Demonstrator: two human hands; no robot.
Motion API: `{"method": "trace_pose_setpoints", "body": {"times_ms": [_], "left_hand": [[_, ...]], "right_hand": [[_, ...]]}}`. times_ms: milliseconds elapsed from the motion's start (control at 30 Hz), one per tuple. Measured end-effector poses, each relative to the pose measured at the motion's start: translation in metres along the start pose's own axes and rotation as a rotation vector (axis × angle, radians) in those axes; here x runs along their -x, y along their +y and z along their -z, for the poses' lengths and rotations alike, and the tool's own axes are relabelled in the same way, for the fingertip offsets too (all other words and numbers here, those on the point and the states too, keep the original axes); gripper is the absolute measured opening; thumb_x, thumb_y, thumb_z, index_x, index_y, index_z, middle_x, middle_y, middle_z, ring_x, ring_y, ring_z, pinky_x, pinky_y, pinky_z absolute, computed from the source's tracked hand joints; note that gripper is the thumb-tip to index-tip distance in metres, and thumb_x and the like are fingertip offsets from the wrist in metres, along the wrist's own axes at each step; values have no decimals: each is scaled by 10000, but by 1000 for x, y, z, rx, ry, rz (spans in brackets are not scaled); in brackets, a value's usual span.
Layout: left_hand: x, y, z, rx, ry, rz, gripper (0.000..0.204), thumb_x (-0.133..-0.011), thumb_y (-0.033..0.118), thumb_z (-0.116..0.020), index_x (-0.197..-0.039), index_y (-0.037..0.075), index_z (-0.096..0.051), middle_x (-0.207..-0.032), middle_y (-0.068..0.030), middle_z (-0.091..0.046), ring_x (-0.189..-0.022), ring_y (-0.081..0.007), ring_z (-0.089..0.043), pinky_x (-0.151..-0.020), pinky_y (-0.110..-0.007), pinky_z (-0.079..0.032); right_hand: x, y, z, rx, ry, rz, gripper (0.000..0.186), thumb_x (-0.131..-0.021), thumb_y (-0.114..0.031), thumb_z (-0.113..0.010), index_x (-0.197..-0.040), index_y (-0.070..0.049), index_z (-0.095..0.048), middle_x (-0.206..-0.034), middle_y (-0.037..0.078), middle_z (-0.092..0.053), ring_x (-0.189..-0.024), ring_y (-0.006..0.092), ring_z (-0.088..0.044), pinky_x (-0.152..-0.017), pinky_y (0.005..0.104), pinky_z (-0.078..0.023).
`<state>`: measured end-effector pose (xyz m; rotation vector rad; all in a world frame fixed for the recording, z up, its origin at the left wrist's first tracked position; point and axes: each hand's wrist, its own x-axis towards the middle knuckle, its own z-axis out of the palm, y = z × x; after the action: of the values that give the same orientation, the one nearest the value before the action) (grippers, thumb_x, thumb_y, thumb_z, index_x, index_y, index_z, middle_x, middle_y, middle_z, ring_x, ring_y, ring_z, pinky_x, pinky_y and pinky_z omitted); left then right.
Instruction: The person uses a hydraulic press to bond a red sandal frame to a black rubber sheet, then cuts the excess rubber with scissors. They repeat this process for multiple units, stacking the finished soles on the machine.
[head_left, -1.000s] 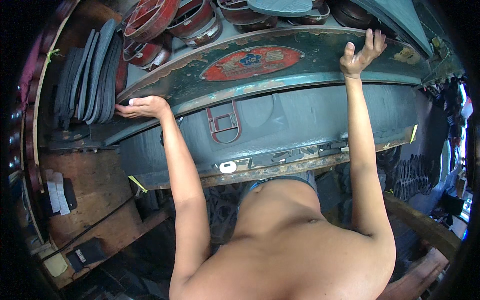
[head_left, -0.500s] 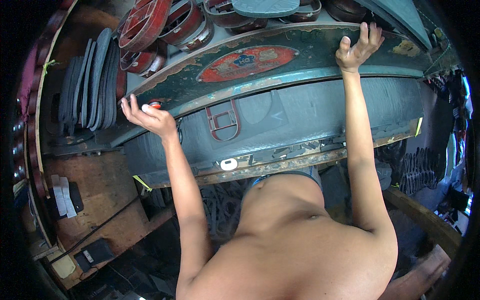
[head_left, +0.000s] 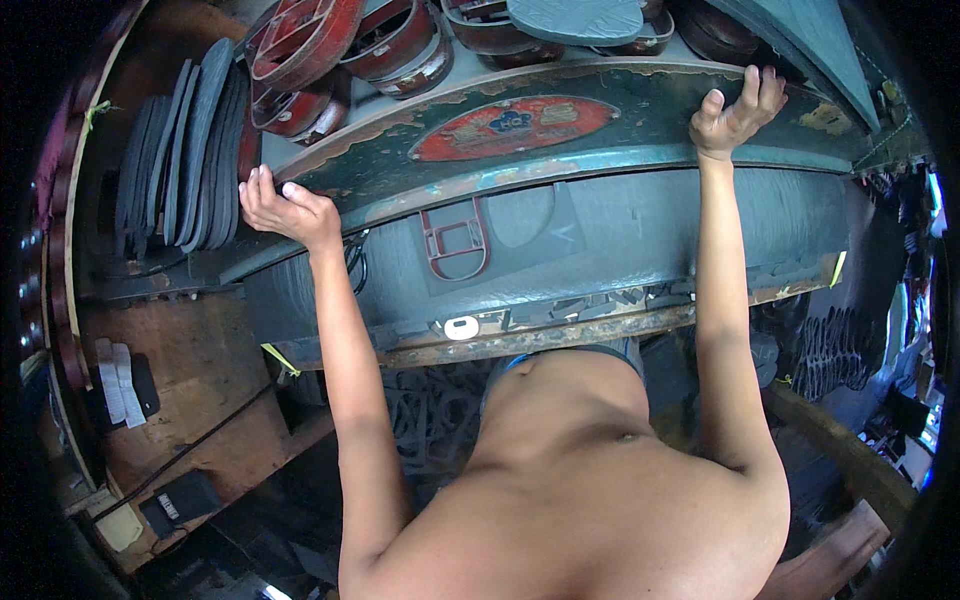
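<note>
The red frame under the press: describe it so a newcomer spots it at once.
Find the long green beam with the red oval badge. Below it, on the grey sheet left of centre, lies a thin D-shaped red frame, rounded end toward the person. Unlike the piled frames behind the beam, it lies alone.

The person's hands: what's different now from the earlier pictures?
The left hand, its fingers pointing left a second ago, now curls them upward. The red spot beside its thumb half a second ago is out of sight. Unchanged: right hand at the green beam, red frame on the dark sheet.
</note>
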<state>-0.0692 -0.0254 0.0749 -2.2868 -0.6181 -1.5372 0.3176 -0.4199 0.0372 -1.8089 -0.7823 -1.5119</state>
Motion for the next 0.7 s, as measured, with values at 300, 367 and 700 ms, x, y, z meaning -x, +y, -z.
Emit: {"method": "trace_pose_setpoints", "body": {"times_ms": [300,367,700], "left_hand": [[9,-17,-1,-13,-49,-41,450,-999,233,-441,-1430,113,-495,-1423,-115,-518,-1379,-341,-417,-1122,-544,-249],[12,-23,-5,0,-40,-54,465,-979,262,-451,-1421,127,-499,-1436,-100,-511,-1391,-310,-403,-1127,-537,-237],[21,-30,-26,15,120,-15,430,-979,312,-419,-1378,230,-557,-1416,-16,-529,-1377,-236,-418,-1133,-525,-201]], "right_hand": [[-10,3,20,3,-106,70,489,-1002,-396,-517,-1390,-100,-550,-1387,166,-531,-1329,377,-435,-1151,555,-273],[-13,8,25,-21,-145,107,467,-1010,-375,-512,-1377,-91,-562,-1375,172,-537,-1322,373,-442,-1148,551,-280],[-7,21,18,66,-70,240,522,-1068,-419,-378,-1430,-67,-509,-1413,179,-500,-1316,362,-441,-1134,550,-309]]}}
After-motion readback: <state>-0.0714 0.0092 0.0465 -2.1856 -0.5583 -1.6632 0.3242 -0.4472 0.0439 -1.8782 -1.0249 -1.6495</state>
